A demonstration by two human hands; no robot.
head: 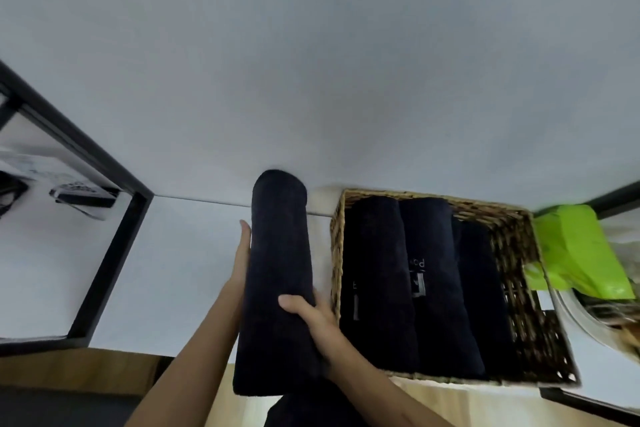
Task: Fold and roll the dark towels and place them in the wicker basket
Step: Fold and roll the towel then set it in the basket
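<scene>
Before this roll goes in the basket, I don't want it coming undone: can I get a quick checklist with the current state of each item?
1. Rolled towel tight, no loose end: ok.
2. Left hand flat along its side: ok.
3. Right hand gripping its near part: ok.
4. Free slot in wicker basket beside the three stored rolls: ok, at the right.
5. Roll parallel to stored rolls: ok.
6. Slot wide enough: cannot tell.

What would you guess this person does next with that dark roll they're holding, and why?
Probably shift the rolled towel rightward and lower it into the wicker basket. Both the left hand and right hand hold it beside the basket, which already has three rolls lying side by side, with a gap along the right wall.
</scene>
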